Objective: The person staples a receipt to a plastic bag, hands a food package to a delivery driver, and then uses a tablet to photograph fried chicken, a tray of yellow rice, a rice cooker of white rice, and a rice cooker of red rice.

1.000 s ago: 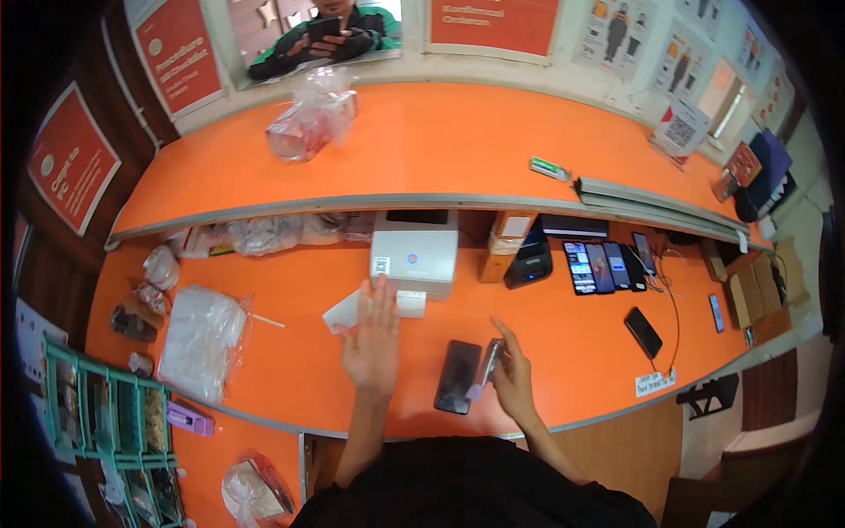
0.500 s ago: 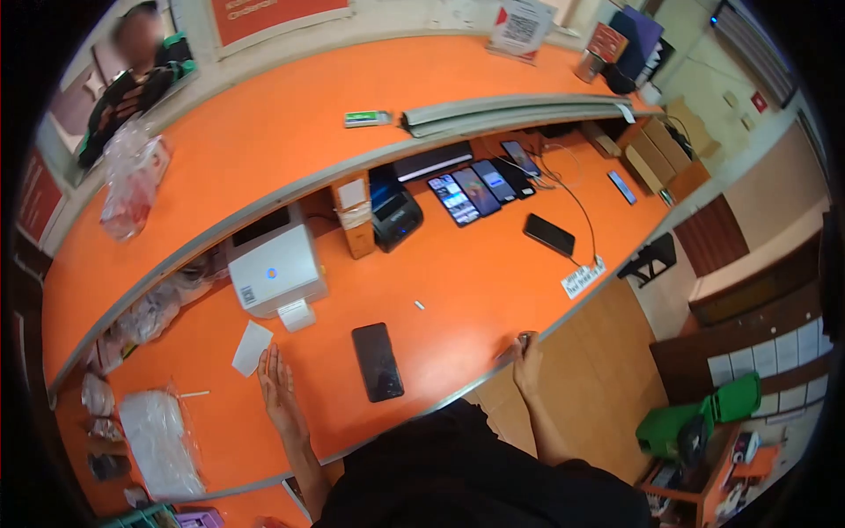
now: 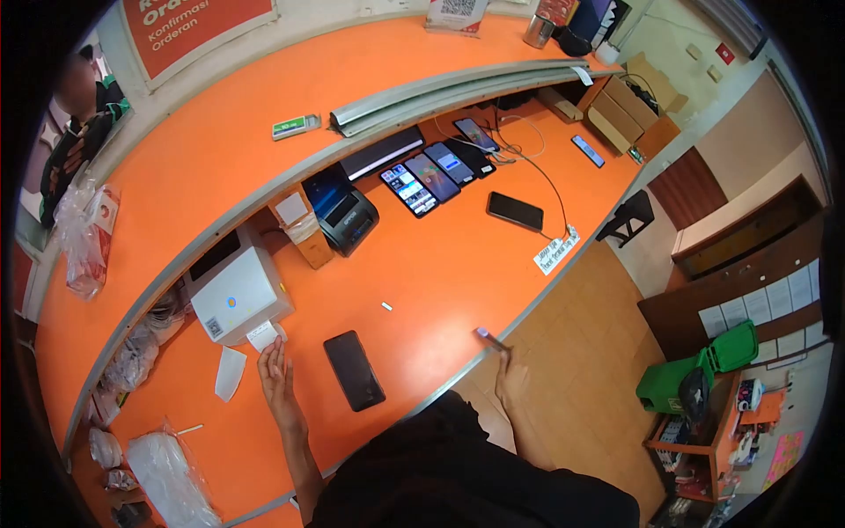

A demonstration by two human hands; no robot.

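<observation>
My left hand (image 3: 277,377) is over the counter, fingers stretched out, its fingertips at the edge of a white paper slip (image 3: 261,335) that sticks out of a white label printer (image 3: 236,295). Whether the fingers pinch the slip I cannot make out. Below the printer lies a loose white paper piece (image 3: 230,374). My right hand (image 3: 512,384) is closed around a slim pen-like stick (image 3: 493,340) with a purplish end, at the counter's front edge. A black phone (image 3: 354,370) lies face up between my hands.
Several phones (image 3: 432,179) with cables lie under the raised shelf (image 3: 202,167), beside a black Epson printer (image 3: 349,220). Another dark phone (image 3: 515,211) lies further right. Clear plastic bags (image 3: 172,480) are at lower left. A green bin (image 3: 673,385) stands on the floor. A person (image 3: 79,132) is beyond the counter.
My left hand has moved up to the slip at the printer. My right hand has raised the pen-like stick, which now points up and left. The view has shifted right.
</observation>
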